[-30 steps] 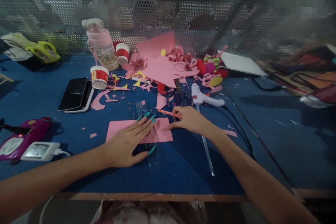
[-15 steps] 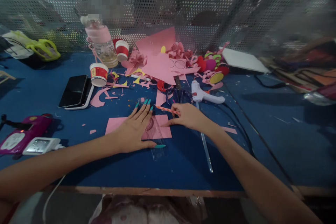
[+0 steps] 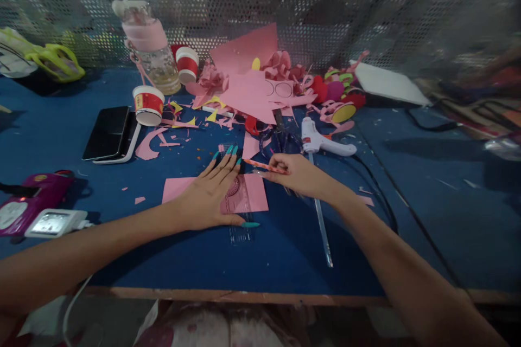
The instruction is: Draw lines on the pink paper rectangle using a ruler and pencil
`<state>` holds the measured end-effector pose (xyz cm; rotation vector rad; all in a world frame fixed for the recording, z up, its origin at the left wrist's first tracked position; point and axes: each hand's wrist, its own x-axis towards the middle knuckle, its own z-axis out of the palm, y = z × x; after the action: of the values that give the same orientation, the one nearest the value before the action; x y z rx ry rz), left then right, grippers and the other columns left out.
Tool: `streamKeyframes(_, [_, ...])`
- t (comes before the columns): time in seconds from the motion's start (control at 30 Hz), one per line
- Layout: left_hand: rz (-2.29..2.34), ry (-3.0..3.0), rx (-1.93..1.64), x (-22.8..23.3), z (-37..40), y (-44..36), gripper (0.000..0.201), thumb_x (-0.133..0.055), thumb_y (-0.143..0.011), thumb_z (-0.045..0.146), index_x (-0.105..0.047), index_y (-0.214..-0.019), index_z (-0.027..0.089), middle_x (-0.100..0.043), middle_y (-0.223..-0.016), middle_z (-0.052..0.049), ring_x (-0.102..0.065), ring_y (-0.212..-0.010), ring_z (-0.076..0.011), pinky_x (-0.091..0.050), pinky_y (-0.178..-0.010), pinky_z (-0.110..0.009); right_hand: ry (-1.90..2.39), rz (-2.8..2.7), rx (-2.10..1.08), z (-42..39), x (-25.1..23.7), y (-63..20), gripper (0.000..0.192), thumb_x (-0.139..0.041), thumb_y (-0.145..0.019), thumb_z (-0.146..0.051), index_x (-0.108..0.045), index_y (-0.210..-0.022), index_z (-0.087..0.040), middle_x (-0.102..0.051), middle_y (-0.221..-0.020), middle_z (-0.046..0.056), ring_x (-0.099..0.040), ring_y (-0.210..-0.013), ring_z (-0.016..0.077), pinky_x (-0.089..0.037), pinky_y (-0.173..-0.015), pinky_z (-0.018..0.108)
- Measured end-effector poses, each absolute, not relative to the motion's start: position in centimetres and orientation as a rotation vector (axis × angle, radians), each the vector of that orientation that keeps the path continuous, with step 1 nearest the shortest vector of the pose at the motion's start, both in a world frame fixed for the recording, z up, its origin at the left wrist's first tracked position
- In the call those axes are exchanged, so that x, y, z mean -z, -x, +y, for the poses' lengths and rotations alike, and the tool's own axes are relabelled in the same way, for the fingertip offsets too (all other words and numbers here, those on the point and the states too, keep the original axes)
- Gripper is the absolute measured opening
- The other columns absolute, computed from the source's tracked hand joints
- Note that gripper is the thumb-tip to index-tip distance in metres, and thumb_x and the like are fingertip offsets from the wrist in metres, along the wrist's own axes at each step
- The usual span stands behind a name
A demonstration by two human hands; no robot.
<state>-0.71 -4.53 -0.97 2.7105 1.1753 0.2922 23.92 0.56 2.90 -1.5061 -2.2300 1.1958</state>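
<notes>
Blue counter [image 3: 101, 260]. Left hand [image 3: 207, 198] lies flat, fingers [image 3: 222, 165] spread apart, pressing a clear plastic ruler [image 3: 240, 211] onto a pink rectangular paper sheet [image 3: 177, 188]; sheet lies under the palm, ruler pokes out beside the thumb. Right hand [image 3: 299, 176], just beside, fingers pinched on an orange patterned pencil [image 3: 262, 166], tip pointing left above the sheet's upper right edge. White glue gun [image 3: 321, 141] behind the right hand.
</notes>
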Motion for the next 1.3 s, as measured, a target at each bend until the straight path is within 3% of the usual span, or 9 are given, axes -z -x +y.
streamKeyframes(0.17, [1.215, -2.692, -0.284, 0.6, -4.5, 0.8, 0.116, -0.037, -0.074, 0.089, -0.030, -0.150, 0.002, -0.018, -0.157, -0.027, -0.012, -0.147, -0.0410, -0.017, -0.117, -0.058, 1.217, -1.704, -1.389, 0.5, -3.7, -24.0, 0.040, -0.069, -0.076, -0.054, -0.050, -0.084, -0.020, -0.048, -0.047, -0.010, -0.042, -0.032, 0.0067, -0.031, -0.034, 0.020])
streamKeyframes(0.27, [1.214, -2.682, -0.267, 0.5, -4.5, 0.8, 0.120, -0.038, -0.072, 0.091, -0.028, -0.151, 0.001, -0.021, -0.157, -0.027, -0.017, -0.146, -0.0398, -0.017, -0.118, -0.057, 1.052, -1.397, -1.562, 0.4, -4.0, -23.5, 0.038, -0.070, -0.078, -0.053, -0.051, -0.086, -0.020, -0.047, -0.043, -0.012, -0.032, -0.024, 0.0049, -0.023, -0.025, 0.018])
streamKeyframes(0.37, [1.223, -2.672, -0.284, 0.7, -4.4, 0.9, 0.124, -0.039, -0.070, 0.092, -0.023, -0.151, -0.001, -0.022, -0.156, -0.028, -0.020, -0.146, -0.0386, -0.018, -0.118, -0.055, 0.938, -1.181, -1.709, 0.0, -4.1, -23.0, 0.031, -0.066, -0.084, -0.048, -0.055, -0.085, -0.019, -0.051, -0.045, -0.009, -0.032, -0.023, 0.0049, -0.025, -0.023, 0.018])
streamKeyframes(0.47, [1.216, -2.680, -0.313, 0.9, -4.5, 1.0, 0.123, -0.038, -0.071, 0.091, -0.023, -0.151, -0.002, -0.022, -0.156, -0.028, -0.020, -0.146, -0.0377, -0.018, -0.119, -0.053, 0.945, -1.096, -1.781, -0.5, -4.1, -22.7, 0.025, -0.062, -0.088, -0.039, -0.058, -0.102, -0.019, -0.065, -0.061, -0.004, -0.037, -0.025, 0.0048, -0.027, -0.022, 0.018])
streamKeyframes(0.6, [1.206, -2.668, -0.315, 0.8, -4.5, 1.1, 0.121, -0.040, -0.072, 0.090, -0.022, -0.152, 0.002, -0.020, -0.158, -0.025, -0.019, -0.147, -0.0373, -0.017, -0.119, -0.053, 0.951, -1.147, -1.725, -0.6, -4.1, -22.8, 0.047, -0.063, -0.088, -0.032, -0.043, -0.130, -0.034, -0.073, -0.100, -0.001, -0.039, -0.025, 0.0020, -0.024, -0.022, 0.016])
streamKeyframes(0.73, [1.216, -2.648, -0.312, 0.7, -4.5, 1.1, 0.120, -0.043, -0.070, 0.090, -0.023, -0.153, 0.006, -0.021, -0.158, -0.023, -0.020, -0.146, -0.0392, -0.019, -0.118, -0.057, 0.975, -1.244, -1.732, 0.0, -3.8, -23.5, 0.038, -0.055, -0.090, -0.051, -0.051, -0.121, -0.029, -0.070, -0.113, 0.005, -0.033, -0.025, 0.0007, -0.020, -0.022, 0.018])
streamKeyframes(0.93, [1.209, -2.682, -0.332, 0.7, -4.5, 1.0, 0.118, -0.043, -0.071, 0.090, -0.026, -0.152, 0.005, -0.025, -0.156, -0.026, -0.022, -0.145, -0.0403, -0.021, -0.117, -0.058, 1.115, -1.429, -1.735, 1.1, -4.2, -24.1, 0.081, -0.003, -0.089, -0.071, -0.047, -0.135, -0.022, -0.060, -0.132, 0.018, -0.030, -0.031, 0.0023, -0.024, -0.031, 0.021])
streamKeyframes(1.13, [1.218, -2.667, -0.315, 0.6, -4.4, 0.9, 0.119, -0.044, -0.070, 0.090, -0.026, -0.152, 0.005, -0.022, -0.157, -0.025, -0.020, -0.146, -0.0401, -0.020, -0.117, -0.057, 1.186, -1.375, -1.686, 1.6, -3.7, -24.4, 0.082, -0.015, -0.083, -0.078, -0.044, -0.138, -0.025, -0.055, -0.138, 0.017, -0.020, -0.037, 0.0025, -0.020, -0.036, 0.022])
streamKeyframes(1.3, [1.227, -2.675, -0.310, 0.6, -4.5, 1.0, 0.118, -0.043, -0.070, 0.090, -0.025, -0.152, 0.006, -0.019, -0.158, -0.024, -0.020, -0.146, -0.0381, -0.019, -0.118, -0.056, 0.862, -1.088, -1.867, 1.4, -3.3, -24.5, 0.071, -0.024, -0.082, -0.077, -0.059, -0.117, -0.027, -0.048, -0.146, 0.010, -0.010, -0.037, 0.0003, -0.014, -0.033, 0.022])
